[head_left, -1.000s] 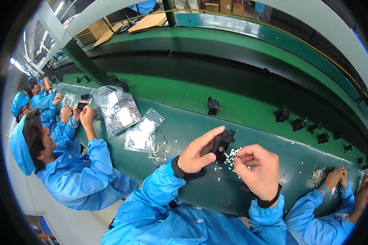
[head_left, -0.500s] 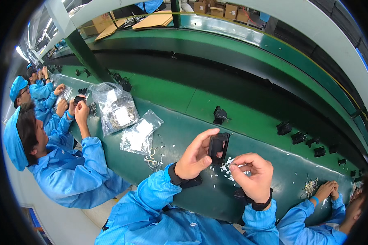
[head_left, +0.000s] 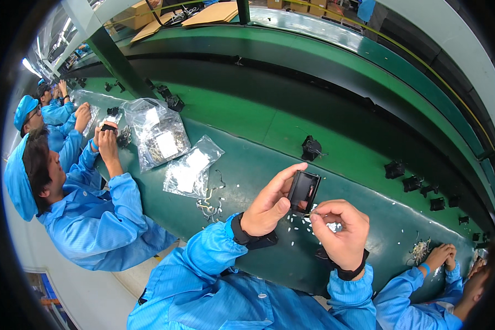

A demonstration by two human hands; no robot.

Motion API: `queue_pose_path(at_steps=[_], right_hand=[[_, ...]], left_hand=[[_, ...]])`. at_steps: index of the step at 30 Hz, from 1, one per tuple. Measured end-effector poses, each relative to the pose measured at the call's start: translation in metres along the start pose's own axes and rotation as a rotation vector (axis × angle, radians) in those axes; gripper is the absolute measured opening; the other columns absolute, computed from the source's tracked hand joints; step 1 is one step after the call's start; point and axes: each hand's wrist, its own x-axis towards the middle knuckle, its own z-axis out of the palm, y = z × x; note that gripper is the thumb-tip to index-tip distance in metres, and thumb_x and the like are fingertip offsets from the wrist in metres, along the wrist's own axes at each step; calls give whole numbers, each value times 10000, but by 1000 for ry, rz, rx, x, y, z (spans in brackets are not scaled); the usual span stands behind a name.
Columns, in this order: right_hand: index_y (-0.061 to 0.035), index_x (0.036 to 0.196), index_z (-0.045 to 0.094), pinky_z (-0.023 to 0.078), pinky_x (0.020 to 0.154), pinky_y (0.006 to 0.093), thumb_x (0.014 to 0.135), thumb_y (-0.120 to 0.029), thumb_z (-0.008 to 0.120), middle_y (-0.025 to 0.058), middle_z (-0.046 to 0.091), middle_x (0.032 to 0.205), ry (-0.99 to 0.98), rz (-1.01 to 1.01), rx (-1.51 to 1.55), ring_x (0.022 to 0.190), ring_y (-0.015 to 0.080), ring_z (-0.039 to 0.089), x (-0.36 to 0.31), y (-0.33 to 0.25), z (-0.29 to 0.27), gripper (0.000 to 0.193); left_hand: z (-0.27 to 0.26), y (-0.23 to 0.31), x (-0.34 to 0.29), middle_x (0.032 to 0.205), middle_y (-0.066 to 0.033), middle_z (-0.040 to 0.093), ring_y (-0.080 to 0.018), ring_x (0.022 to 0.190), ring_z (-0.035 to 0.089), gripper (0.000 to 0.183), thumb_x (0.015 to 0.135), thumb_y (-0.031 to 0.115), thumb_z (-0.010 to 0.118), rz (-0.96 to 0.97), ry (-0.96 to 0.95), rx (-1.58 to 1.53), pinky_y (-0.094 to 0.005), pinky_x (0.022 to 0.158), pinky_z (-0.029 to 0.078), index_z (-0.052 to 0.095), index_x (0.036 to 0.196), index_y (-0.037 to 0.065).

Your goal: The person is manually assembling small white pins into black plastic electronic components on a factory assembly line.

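My left hand point(head_left: 267, 206) grips a black rectangular plastic housing point(head_left: 304, 190) by its left side, thumb in front, tilted so the hollow inside faces me. Close to the housing's lower right corner, my right hand point(head_left: 344, 231) is closed in a pinch, thumb against forefinger. Whatever sits between those fingertips is too small to make out. Small white bits point(head_left: 292, 228) lie scattered on the green table under both hands. A dark flat part point(head_left: 263, 241) rests on the table beside my left wrist, partly hidden by it.
Left of my hands lie loose wires point(head_left: 210, 204), a clear bag point(head_left: 188, 179) and a fuller clear bag point(head_left: 158, 144). Black assemblies point(head_left: 311, 147) stand along the green conveyor point(head_left: 247, 129) beyond the table. Co-workers in blue sit left and right; a wire pile point(head_left: 421, 250) is near the right one.
My left hand has tilted the housing, so more of its hollow inside shows. My right hand stays pinched close to its lower edge. The whole view has shifted slightly.
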Motion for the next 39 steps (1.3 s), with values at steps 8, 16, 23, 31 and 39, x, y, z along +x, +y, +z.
queue_pose_path(at_steps=[8,16,23,31,39], right_hand=[[32,948,695,567,606,255,825,32,763,97,702,872,-80,95,-29,763,141,705,5,2,-5,140],[20,976,683,523,535,227,848,1,766,101,738,882,-319,512,458,702,112,680,18,31,-15,153],[36,1063,676,486,518,204,861,-3,751,84,743,846,-448,564,442,680,84,662,17,32,-17,220],[23,1143,661,487,509,207,885,-19,737,60,722,852,-393,558,481,678,81,659,19,45,-15,272],[46,1180,624,528,544,228,970,-63,658,98,703,918,-489,483,607,782,137,691,19,40,-23,239]], left_hand=[[-2,1,2,1249,-93,573,-147,1055,586,1029,859,710,613,-11,26,107,-313,886,499,253,1557,45],[-8,-2,2,1319,-104,528,-145,1053,564,902,944,628,573,-182,-116,9,-303,856,491,257,1548,37],[-4,-4,3,1369,-122,509,-168,1058,580,757,1021,521,518,-126,-144,54,-305,824,511,240,1566,75],[0,7,1,1351,-88,492,-125,932,567,846,1004,116,617,-273,-217,-24,-283,753,531,52,1633,152],[-8,17,1,1469,-101,353,-127,938,554,844,984,23,611,-312,-235,116,-278,749,536,76,1628,125]])
